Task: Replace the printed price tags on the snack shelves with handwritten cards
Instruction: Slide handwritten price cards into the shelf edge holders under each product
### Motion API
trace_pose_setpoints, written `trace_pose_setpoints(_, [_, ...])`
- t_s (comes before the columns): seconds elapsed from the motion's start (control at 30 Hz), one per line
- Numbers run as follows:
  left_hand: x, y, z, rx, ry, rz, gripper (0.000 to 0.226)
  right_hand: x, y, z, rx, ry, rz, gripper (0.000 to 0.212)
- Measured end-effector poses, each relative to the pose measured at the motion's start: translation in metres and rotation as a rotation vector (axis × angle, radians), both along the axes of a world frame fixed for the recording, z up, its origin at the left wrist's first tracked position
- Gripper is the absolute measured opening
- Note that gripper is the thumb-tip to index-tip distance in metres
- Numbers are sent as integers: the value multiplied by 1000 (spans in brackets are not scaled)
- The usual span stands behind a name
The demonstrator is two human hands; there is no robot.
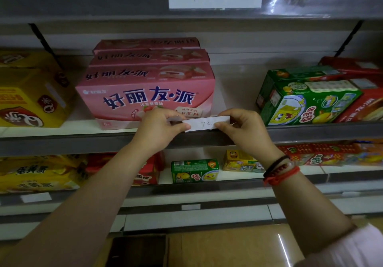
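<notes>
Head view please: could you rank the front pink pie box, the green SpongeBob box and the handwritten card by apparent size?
1. front pink pie box
2. green SpongeBob box, angled, so less sure
3. handwritten card, pinched by left hand and right hand

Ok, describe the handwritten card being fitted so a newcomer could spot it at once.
Find the pink boxes on the middle shelf. At the shelf's front rail just below them, both hands, left and right, pinch a white paper strip. Unlike other tags, it's hand-held, with a pencilled price.
</notes>
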State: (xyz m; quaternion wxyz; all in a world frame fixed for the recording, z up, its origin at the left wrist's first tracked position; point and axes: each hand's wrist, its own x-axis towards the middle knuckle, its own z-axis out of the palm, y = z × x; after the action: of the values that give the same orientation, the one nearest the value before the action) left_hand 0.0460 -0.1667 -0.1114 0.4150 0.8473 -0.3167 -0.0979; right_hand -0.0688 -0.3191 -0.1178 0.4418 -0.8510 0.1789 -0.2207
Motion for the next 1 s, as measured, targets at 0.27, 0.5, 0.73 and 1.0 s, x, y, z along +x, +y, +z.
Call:
trace_pose_setpoints(0.27, [1,3,-3,12,6,-23,22,-1,1,0,66,-32,40,20])
trace_pose_setpoints(0.5, [-2,4,-4,-26,10,-1,20,0,0,-2,77,-38,53,18])
trace_pose_setpoints(0.73, [-2,6,-2,23,-21,-37,8,1,0,-4,63,11,33,12])
trace_pose_setpoints(1.0, [-1,10,-5,0,-53,-42,18,2,0,-6,40,25,12,9])
